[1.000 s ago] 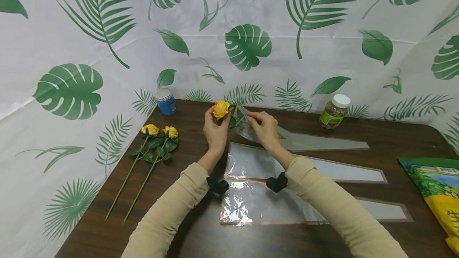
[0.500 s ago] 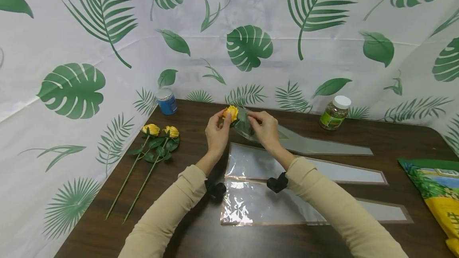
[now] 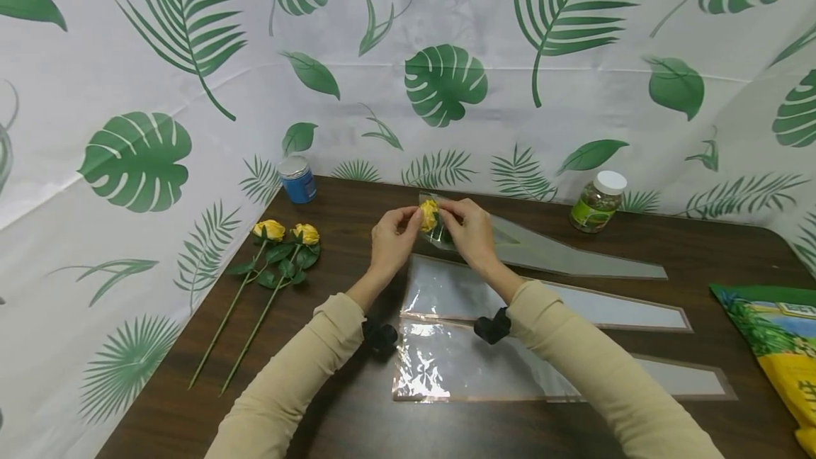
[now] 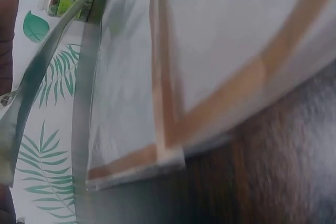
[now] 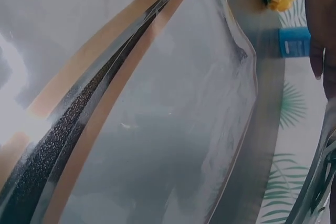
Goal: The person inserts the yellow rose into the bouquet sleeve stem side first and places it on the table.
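Note:
At the back middle of the table, my left hand point(image 3: 390, 239) pinches a yellow rose point(image 3: 429, 215) at its bloom. The bloom sits in the wide mouth of a clear tapered flower sleeve point(image 3: 542, 252), and its stem runs inside toward the right. My right hand point(image 3: 474, 232) pinches the sleeve's mouth edge just right of the bloom. In the left wrist view, part of the left hand point(image 4: 6, 30) shows dark at the left edge. The right wrist view catches some right-hand fingers point(image 5: 317, 40) at its right edge, beside the clear film.
Two more yellow roses point(image 3: 280, 253) lie at the left. Two flat flower sleeves point(image 3: 440, 287) with copper-coloured borders lie in front of the hands. A blue can point(image 3: 297, 180), a white-lidded jar point(image 3: 598, 202) and a colourful bag point(image 3: 780, 353) stand or lie around the table's sides.
My left hand has moved right, bringing the rose bloom into the sleeve's mouth beside the right hand. The right hand keeps its place, and the sleeve's tail has shifted slightly.

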Tool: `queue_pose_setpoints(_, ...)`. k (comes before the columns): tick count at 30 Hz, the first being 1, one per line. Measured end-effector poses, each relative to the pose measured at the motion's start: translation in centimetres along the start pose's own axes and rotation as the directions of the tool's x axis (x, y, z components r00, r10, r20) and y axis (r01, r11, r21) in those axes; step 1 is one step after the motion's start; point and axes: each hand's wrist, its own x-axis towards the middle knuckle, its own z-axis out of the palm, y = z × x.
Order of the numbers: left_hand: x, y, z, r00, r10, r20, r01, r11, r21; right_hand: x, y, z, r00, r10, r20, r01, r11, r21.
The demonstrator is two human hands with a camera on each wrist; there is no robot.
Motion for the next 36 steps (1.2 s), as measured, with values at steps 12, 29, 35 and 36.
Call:
queue_pose_setpoints(12,0.3,0.2,0.8,0.963,0.005,0.268,-0.057,0.981,0.187,0.2,0.6,-0.7,0.999,-0.028,0.023,0.03,0.995,-0.093)
queue_pose_setpoints(29,1.6,-2.3,2.0,0.912,-0.123,0.392,0.049,0.98,0.192,-3.9,7.7,-8.8,0.941,0.198,0.275,-0.077,0.915,-0.396)
queue_pose_setpoints(35,2.1,-2.9,2.1,0.883,-0.171,0.437,0.089,0.976,0.201,-4.7,9.3,-11.5,0.85,0.295,0.436,-0.027,0.852,-0.523)
queue_pose_setpoints(36,2.1,-2.9,2.2,0.889,-0.176,0.422,0.1,0.976,0.196,-4.7,9.4,-11.8,0.841,0.305,0.447,-0.03,0.851,-0.524)
